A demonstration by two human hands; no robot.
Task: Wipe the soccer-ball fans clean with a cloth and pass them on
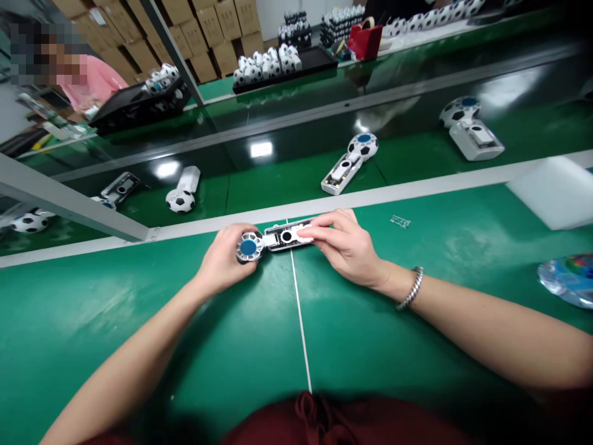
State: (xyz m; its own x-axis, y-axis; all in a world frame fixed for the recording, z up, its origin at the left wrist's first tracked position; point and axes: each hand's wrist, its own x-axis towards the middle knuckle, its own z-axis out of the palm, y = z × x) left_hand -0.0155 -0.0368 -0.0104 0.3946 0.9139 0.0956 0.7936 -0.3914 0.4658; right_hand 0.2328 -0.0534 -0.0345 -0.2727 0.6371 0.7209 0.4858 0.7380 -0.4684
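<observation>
Center, a device (276,238) in smooth white and dark plastic. Beneath it, a smooth green tabletop (231,346) with a soft sheen; above, a glossy green conveyor (273,182) showing bright reflections. Upper left, matt cardboard boxes (210,28). Right of center, a shiny metal bracelet (411,288). Bottom edge, a dark red cloth garment (361,426).

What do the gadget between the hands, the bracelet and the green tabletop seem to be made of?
The gadget: probably hard plastic, white and black with rigid-looking edges. The bracelet: likely metal, silvery with bright glints. The tabletop: maybe rubber or vinyl, smooth, softly reflective.
</observation>
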